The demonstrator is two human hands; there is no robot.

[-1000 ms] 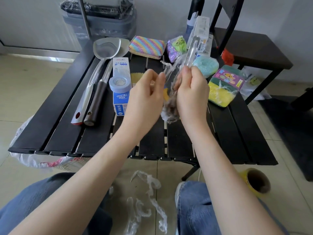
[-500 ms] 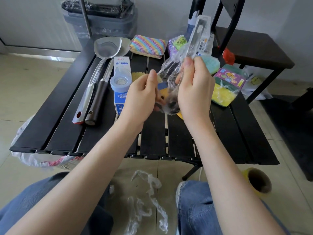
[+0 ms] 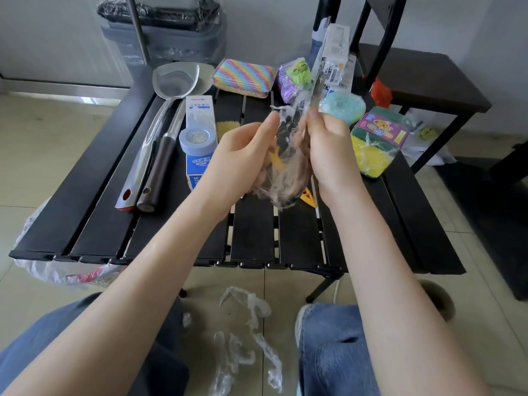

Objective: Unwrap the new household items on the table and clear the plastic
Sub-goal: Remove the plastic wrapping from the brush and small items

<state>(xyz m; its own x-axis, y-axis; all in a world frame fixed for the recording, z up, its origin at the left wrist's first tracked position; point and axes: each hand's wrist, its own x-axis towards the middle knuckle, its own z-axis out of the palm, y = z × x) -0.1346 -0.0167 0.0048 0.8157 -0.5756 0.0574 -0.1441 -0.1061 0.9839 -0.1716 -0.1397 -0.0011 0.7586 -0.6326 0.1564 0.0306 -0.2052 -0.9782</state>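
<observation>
Black slatted worktop (image 3: 257, 235). Rainbow diagonal-striped sponge (image 3: 243, 78). White-and-blue box (image 3: 199, 130) with red lettering at top, pale blue tape roll (image 3: 196, 138) on it. Silver metal spatula (image 3: 164, 110), red at handle tip. Dark brown wooden handle (image 3: 158, 172) beside it. Teal mesh scrubber (image 3: 343, 106). Yellow-and-green sponge pack (image 3: 371, 151) under purple cartoon label. Purple packet (image 3: 291, 78), lime green print. Clear crinkled plastic wrap (image 3: 285, 167), yellow piece showing inside. Beige tiled floor (image 3: 43, 155). Blue jeans (image 3: 331, 347).

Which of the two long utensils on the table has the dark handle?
The knife, the right one of the pair. Its handle is dark brown, while the spatula beside it is all shiny metal with a red tip.
</observation>
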